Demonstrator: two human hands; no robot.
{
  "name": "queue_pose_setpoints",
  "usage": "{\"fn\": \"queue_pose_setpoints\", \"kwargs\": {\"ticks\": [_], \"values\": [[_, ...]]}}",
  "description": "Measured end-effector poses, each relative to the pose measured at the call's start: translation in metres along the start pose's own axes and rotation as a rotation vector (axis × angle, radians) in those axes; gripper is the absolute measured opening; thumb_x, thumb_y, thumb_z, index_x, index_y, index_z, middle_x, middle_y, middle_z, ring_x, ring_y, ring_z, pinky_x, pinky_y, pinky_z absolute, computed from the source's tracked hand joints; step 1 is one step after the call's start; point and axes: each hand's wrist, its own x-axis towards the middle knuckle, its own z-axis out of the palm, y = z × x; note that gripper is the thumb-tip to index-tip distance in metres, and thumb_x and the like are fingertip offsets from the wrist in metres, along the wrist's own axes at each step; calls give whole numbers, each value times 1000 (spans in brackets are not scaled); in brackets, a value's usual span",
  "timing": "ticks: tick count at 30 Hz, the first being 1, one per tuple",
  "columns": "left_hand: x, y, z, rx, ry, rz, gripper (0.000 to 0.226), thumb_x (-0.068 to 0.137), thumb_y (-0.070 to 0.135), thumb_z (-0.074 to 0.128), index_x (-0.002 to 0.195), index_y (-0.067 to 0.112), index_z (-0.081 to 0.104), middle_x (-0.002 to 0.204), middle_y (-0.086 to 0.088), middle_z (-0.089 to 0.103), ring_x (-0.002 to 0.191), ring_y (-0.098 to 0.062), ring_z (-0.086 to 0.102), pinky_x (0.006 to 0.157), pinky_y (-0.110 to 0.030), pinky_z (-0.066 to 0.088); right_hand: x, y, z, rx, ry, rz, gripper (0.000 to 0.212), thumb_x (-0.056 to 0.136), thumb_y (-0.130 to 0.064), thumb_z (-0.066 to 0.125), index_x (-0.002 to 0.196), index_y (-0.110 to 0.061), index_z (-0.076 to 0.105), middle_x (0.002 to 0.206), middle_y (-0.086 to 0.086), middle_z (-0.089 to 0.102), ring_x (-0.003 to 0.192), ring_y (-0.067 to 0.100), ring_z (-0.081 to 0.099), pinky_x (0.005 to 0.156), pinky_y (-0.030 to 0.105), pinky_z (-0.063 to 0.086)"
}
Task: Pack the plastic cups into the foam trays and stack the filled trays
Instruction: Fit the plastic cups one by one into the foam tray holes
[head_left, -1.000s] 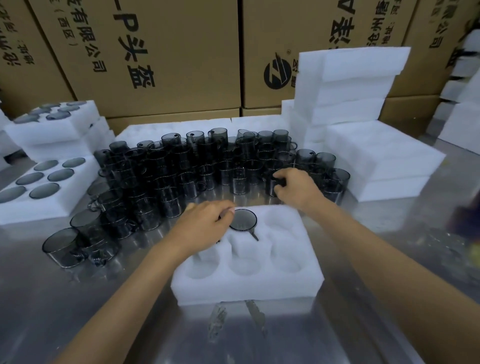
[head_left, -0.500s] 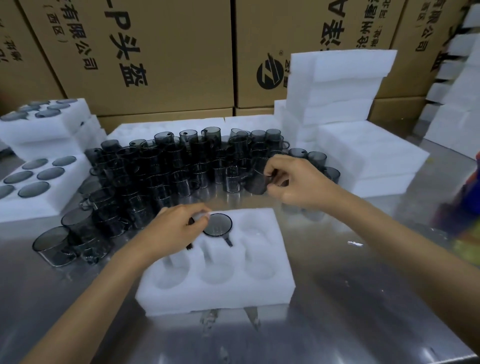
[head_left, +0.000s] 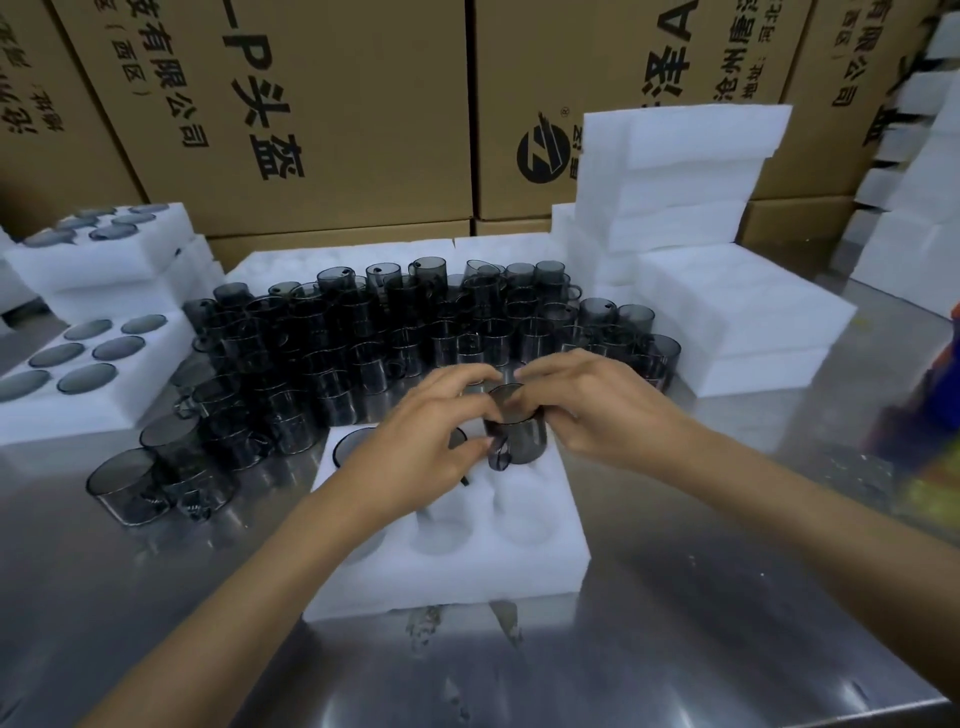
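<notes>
Head view, both hands (head_left: 431, 431) (head_left: 587, 410) gripping cup (head_left: 519, 436)

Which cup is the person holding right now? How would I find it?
Look at the white foam tray nearest the person on the shiny metal table. Above its far right corner, both hands grip one smoky grey cup. Unlike the crowd of cups standing behind, it is lifted, its handle pointing towards you.
</notes>
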Motion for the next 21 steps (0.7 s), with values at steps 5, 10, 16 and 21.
{"fn": "queue_pose_setpoints", "kwargs": {"ticks": [5,10,16,21], "values": [[-1,2,6,74,47,87,14,87,18,74,99,15,70,126,8,57,120,-10,45,104,-33,41,6,-5,12,275,-26,129,38,80,11,46,89,-14,73,89,-7,72,86,13,67,77,40,54],[7,2,9,59,5,8,19,86,32,74,101,20,69,91,17,56,99,-5,37,89,-26,40,5,-3,17,687,2,329,48,76,24,35,88,-3,73,92,7,74,95,20,69,92,37,54],[14,7,12,98,-6,24,16,85,40,74,90,27,65,80,15,54,86,-7,31,73,-24,34,1,6,21,913,136,447,43,88,22,39,98,-1,74,102,8,76,100,15,71,90,22,54],[17,12,22,104,-31,19,20,88,38,71,94,19,67,84,15,49,86,-8,36,73,-26,36,-5,2,25,744,76,426,50,89,14,49,100,-27,75,102,-7,76,104,4,69,100,29,52]]}}
